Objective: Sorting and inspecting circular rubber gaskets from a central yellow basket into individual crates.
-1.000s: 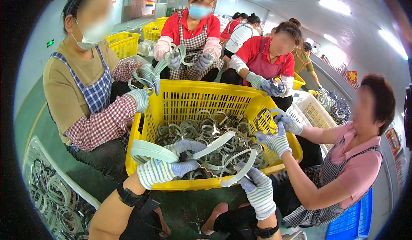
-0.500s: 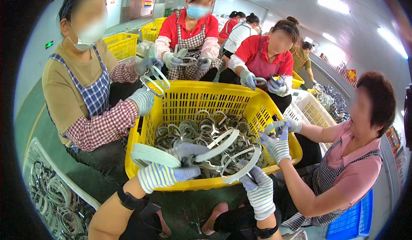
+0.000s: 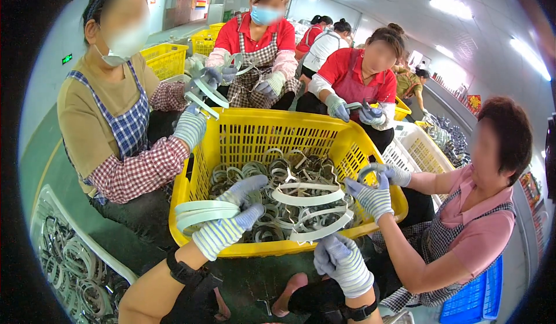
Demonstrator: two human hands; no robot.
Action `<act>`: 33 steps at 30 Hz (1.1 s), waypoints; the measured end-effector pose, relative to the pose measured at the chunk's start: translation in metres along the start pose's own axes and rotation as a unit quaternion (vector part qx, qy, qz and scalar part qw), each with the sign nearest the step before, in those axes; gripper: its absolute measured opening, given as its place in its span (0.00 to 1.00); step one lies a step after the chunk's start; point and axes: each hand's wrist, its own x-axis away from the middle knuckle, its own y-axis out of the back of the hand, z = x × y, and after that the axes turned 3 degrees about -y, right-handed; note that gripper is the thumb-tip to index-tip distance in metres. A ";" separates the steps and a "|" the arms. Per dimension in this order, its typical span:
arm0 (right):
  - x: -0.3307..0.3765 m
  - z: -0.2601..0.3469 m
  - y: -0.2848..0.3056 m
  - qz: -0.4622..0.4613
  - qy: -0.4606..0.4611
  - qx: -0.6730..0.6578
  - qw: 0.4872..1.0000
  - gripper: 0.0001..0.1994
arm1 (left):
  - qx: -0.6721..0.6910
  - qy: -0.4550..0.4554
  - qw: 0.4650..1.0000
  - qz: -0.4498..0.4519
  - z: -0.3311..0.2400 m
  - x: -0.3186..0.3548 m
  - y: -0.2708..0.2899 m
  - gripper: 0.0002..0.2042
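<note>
My left hand [image 3: 223, 229], in a striped glove, is closed round a small stack of pale curved bands [image 3: 205, 214]. Its fingertips point right, a little short of a metal frame with two pale curved bands [image 3: 310, 195], one above the other. The fingers of my right hand [image 3: 343, 260], also gloved, are pinched at the lower edge of that frame. Both hands are over the near rim of a yellow plastic basket [image 3: 278, 132]. Many similar pale bands and bent metal parts [image 3: 255, 173] lie heaped inside it.
Co-workers with gloved hands sit round the basket, one at the left [image 3: 133, 115], two across and one at the right [image 3: 457, 225], handling similar bands. A white crate [image 3: 81, 237] of bands stands at lower left. Beyond the right side are white crates [image 3: 423, 144]; a blue crate [image 3: 475, 292] is at lower right.
The two-band frame has turned more level and moved slightly right. My left fingers have drawn back from its upper band, while my right hand has dropped slightly.
</note>
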 end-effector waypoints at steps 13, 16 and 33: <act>-0.006 -0.007 -0.019 0.025 -0.076 -0.090 0.993 0.16 | -0.280 -0.241 0.926 0.079 0.000 0.016 -0.011 0.16; -0.004 -0.005 -0.025 -0.001 -0.052 -0.060 0.997 0.17 | -0.237 -0.276 0.931 0.001 0.007 0.012 -0.010 0.19; -0.017 -0.060 0.033 0.059 0.113 0.149 0.981 0.12 | -0.065 0.008 0.817 0.573 0.019 0.026 -0.033 0.11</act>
